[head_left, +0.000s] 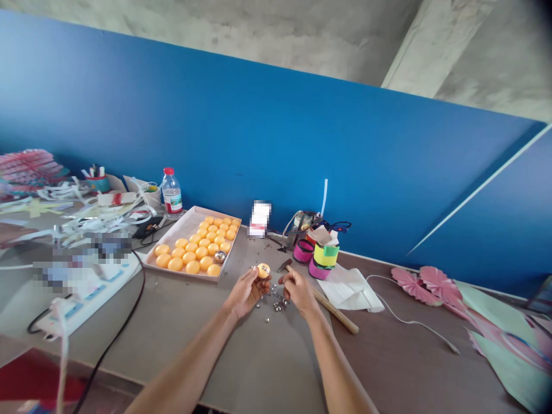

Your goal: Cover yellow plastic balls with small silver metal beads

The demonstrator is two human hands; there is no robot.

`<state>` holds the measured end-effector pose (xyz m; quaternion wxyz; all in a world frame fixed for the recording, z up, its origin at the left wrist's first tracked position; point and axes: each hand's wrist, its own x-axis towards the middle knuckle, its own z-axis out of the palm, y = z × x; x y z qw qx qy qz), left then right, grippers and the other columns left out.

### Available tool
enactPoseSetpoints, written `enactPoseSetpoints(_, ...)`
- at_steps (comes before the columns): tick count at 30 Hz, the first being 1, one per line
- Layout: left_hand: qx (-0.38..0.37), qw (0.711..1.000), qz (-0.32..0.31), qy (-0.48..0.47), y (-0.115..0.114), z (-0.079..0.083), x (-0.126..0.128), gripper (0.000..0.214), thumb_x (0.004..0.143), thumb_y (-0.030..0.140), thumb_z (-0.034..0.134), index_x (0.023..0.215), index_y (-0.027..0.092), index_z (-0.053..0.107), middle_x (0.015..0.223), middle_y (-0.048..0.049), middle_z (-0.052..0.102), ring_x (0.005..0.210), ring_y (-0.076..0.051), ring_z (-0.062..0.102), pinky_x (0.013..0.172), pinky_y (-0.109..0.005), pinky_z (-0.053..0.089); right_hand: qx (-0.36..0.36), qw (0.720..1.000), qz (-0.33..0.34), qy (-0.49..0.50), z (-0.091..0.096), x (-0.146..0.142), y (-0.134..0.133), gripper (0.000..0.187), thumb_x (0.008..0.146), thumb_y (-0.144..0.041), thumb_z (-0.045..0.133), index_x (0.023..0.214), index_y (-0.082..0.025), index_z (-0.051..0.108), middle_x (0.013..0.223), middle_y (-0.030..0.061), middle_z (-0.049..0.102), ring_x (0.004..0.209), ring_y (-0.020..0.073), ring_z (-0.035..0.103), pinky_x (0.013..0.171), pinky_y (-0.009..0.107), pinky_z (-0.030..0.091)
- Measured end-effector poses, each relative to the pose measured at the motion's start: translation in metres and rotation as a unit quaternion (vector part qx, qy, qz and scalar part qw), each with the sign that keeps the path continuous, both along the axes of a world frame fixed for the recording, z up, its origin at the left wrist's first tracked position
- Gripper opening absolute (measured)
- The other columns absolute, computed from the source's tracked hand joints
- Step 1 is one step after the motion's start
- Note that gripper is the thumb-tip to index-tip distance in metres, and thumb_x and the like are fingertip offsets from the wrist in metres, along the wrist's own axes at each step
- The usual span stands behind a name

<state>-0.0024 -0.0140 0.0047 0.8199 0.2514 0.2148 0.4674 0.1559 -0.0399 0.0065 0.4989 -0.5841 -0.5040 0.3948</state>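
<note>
Remotely, I saw balls (190,257) in a tray (183,225), power strip (95,294) left, hammer (336,311) right, bottle (172,196) by the tray's far-left corner.

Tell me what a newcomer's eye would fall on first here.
Probably the wide blue partition across the back, then the orange balls in the shallow tray at left. Near the centre, a partly shiny orange ball sits in the grip of the left hand, near loose silver pieces.

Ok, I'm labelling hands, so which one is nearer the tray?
Left. The left hand is just off the near right corner of the tray; the right hand is farther right, beyond the left one.
</note>
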Motion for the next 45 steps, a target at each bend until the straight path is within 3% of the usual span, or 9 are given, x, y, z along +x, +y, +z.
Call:
enactPoseSetpoints(5,0.001,1.0,-0.001,-0.006,0.0,0.0,0.0,0.021,0.083,0.029,0.053,0.084,0.009,0.059,0.075,-0.0093,0.067,0.058,-0.013,0.062,0.058,-0.025,0.052,0.01,0.971,0.041,0.236,0.005,-0.008,-0.004,0.021,0.069,-0.033,0.062,0.068,-0.02,0.046,0.06,-0.0079,0.048,0.035,0.0017,0.031,0.039,0.019,0.023)
enactPoseSetpoints(11,-0.002,1.0,-0.004,-0.012,0.0,0.001,0.0,0.02,0.084,0.028,0.052,0.082,0.009,0.06,0.07,-0.0072,0.065,0.058,-0.013,0.062,0.057,-0.024,0.051,0.01,0.935,0.104,0.338,0.01,-0.017,-0.009,0.02,0.066,-0.032,0.069,0.069,-0.018,0.055,0.066,-0.0037,0.055,0.047,0.005,0.044,0.05,0.021,0.035)
enactPoseSetpoints(15,0.004,1.0,-0.004,-0.017,-0.001,0.0,0.002,0.019,0.083,0.027,0.053,0.081,0.01,0.059,0.069,-0.0067,0.065,0.059,-0.013,0.062,0.058,-0.023,0.051,0.002,0.938,0.103,0.33,0.01,-0.024,-0.008,0.019,0.061,-0.026,0.072,0.07,-0.018,0.057,0.062,-0.0037,0.056,0.049,0.0069,0.046,0.053,0.022,0.035)
enactPoseSetpoints(22,0.004,1.0,-0.012,-0.005,-0.002,0.001,0.002,0.018,0.083,0.028,0.054,0.083,0.01,0.059,0.069,-0.0058,0.064,0.058,-0.014,0.061,0.058,-0.025,0.051,0.029,0.966,0.027,0.254,0.0,-0.028,-0.004,0.016,0.063,-0.029,0.068,0.066,-0.019,0.056,0.053,-0.0069,0.045,0.047,0.0068,0.037,0.05,0.021,0.029)
enactPoseSetpoints(32,0.002,1.0,-0.019,0.002,-0.006,0.003,0.004,0.019,0.082,0.028,0.054,0.083,0.01,0.06,0.071,-0.0062,0.065,0.057,-0.013,0.061,0.059,-0.024,0.05,0.013,0.978,0.028,0.207,-0.005,-0.026,-0.002,0.019,0.062,-0.034,0.066,0.067,-0.019,0.056,0.056,-0.0055,0.045,0.05,0.0078,0.036,0.051,0.021,0.03)
enactPoseSetpoints(45,0.05,0.998,-0.015,0.017,-0.009,0.002,0.006,0.02,0.08,0.03,0.057,0.079,0.011,0.06,0.069,-0.0057,0.065,0.057,-0.013,0.06,0.063,-0.027,0.051,0.004,0.969,0.064,0.237,-0.006,-0.025,-0.003,0.021,0.063,-0.035,0.067,0.068,-0.02,0.053,0.059,-0.0054,0.048,0.051,0.0085,0.042,0.055,0.024,0.038)
